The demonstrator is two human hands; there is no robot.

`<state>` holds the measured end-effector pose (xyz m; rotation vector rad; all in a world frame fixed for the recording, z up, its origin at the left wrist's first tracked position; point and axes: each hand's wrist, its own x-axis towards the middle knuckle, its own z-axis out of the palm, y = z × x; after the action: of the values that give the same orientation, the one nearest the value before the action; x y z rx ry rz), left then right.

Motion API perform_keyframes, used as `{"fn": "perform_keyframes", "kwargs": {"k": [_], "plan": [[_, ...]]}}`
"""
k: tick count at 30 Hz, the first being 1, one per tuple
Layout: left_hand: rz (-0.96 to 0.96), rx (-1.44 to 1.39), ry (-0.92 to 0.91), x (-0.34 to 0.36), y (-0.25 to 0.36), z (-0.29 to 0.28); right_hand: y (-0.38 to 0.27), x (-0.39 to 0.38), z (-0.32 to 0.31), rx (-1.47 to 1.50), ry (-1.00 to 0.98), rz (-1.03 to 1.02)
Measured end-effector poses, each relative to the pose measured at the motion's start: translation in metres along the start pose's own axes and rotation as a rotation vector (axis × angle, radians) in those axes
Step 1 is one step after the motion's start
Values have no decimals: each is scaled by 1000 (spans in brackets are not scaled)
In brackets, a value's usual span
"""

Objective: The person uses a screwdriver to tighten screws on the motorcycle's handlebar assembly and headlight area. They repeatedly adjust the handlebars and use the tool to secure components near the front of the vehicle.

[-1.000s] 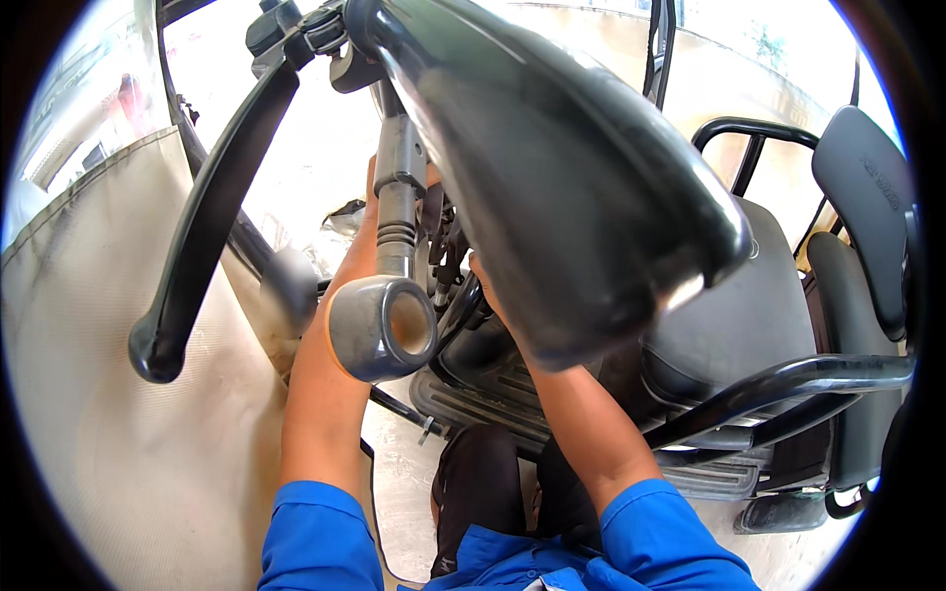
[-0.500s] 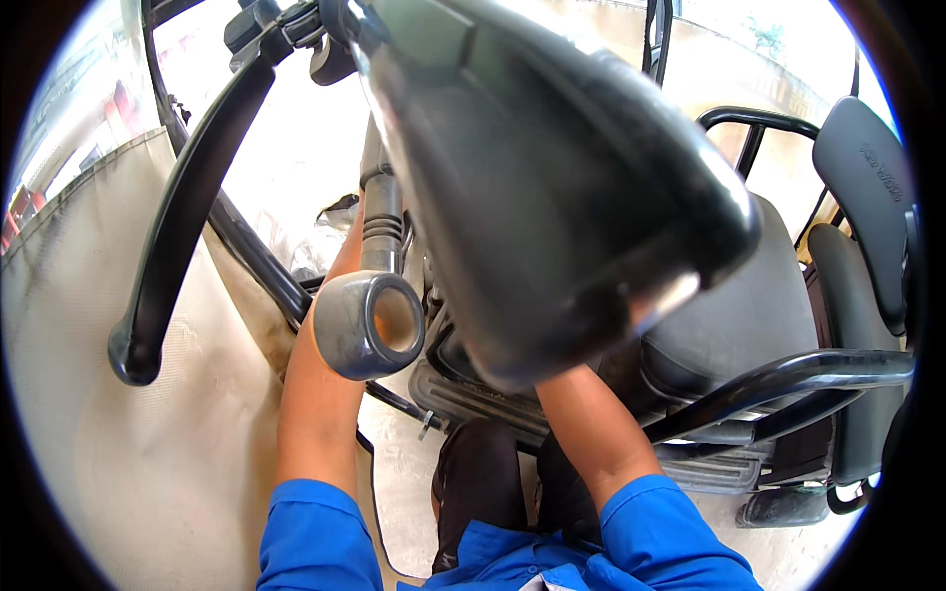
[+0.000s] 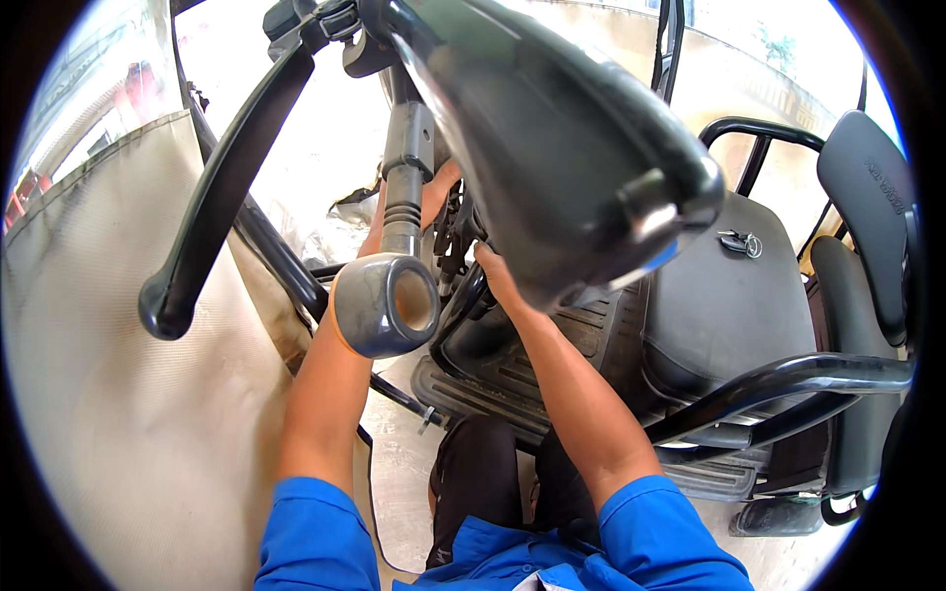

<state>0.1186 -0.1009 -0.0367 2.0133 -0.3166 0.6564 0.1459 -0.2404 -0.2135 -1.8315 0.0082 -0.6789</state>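
Both my forearms reach forward past a handlebar. My left hand [image 3: 440, 189] shows in part behind the handlebar grip [image 3: 379, 305], close to dark cables and fittings [image 3: 451, 236]. Nearer to me, my right hand [image 3: 491, 268] is at the other side of those fittings, partly covered by a large glossy black housing [image 3: 581, 167] that looks like a mirror. The fingers of both hands are mostly hidden, so what they touch or hold does not show. A long black brake lever [image 3: 232, 187] sticks out at the left of the grip.
A grey padded seat [image 3: 724, 305] with a set of keys [image 3: 741, 243] stands at the right, with a backrest [image 3: 867, 182] and a black tubular armrest [image 3: 788, 379]. Below lies a ribbed footboard [image 3: 591, 330]. A beige fabric sheet [image 3: 118, 394] hangs at the left.
The view has shifted, so the handlebar and lever sit further right and the housing higher. My right forearm and part of both hands now show, as do the keys on the seat.
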Motion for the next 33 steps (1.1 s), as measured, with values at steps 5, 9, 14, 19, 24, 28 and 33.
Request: {"fn": "perform_keyframes", "kwargs": {"k": [5,9,14,19,24,28,33], "plan": [[-91,366,105,-47,-6,-23,-71,-9,-29,3,-83,213],[-63,969,270,-91,-11,-19,-75,-9,-29,14,-76,212],[220,1087,504,-84,-47,-15,-78,-8,-30,25,-93,210],[334,899,588,-66,-54,-22,-76,-7,-31,15,-91,217],[527,800,643,-61,-69,-32,-76,-9,-31,40,-83,193],[555,809,644,-62,-69,-30,-70,-9,-29,44,-74,170],[347,942,516,-72,-29,-22,-74,-9,-28,42,-71,180]]}}
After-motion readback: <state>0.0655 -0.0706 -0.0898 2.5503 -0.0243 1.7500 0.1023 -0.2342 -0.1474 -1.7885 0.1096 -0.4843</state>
